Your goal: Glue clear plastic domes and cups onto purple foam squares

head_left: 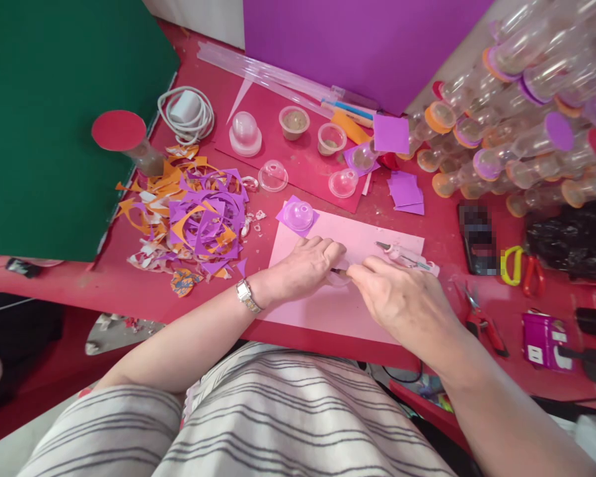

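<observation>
My left hand [308, 262], with a watch [248, 295] on its wrist, is closed over a small clear plastic piece [338, 279], perhaps a dome lid; the fingers hide much of it. My right hand [395, 288] is closed, and a thin, dark-tipped tool [338, 271] shows between the hands at its fingertips. The tool's kind is hidden. Both hands are above a pink sheet [302, 308]. Just beyond my right hand lies a pink glue gun [407, 257]. A clear dome lid [298, 215] rests on a purple paper square [284, 216] past my left hand.
Paper scraps [206, 218] are heaped at the left, near a bottle topped with a red disc [119, 130]. Stacked clear bottles [521, 146] crowd the right. Pliers [484, 321], scissors [512, 265] and a phone [478, 238] lie at the right. Small cups [294, 122] stand behind.
</observation>
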Demonstrator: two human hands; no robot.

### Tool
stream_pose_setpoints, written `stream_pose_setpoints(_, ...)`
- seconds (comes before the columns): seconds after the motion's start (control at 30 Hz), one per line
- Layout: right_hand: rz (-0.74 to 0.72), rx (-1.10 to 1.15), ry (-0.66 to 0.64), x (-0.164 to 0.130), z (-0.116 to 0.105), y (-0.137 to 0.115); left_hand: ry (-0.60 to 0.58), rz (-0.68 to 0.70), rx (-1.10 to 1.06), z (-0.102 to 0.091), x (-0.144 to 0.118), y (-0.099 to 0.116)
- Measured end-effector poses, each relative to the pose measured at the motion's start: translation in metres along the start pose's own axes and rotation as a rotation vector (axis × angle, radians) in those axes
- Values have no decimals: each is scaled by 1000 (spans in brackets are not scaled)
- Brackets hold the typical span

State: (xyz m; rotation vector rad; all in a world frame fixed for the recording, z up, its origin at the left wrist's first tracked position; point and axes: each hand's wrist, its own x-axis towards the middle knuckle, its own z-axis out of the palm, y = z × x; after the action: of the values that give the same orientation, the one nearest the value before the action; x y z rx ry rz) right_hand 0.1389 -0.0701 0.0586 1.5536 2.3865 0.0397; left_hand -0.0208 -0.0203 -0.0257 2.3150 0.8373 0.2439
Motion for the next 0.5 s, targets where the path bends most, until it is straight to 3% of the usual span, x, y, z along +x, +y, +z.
stream_pose_setpoints(0.27, 37, 1, -107, 6, 0, -1, 19, 12, -17, -1, -2, 0)
stream_pose_setpoints(0.5, -8, -15, -59, -2, -4, 3, 4, 6, 9, -2, -1, 0)
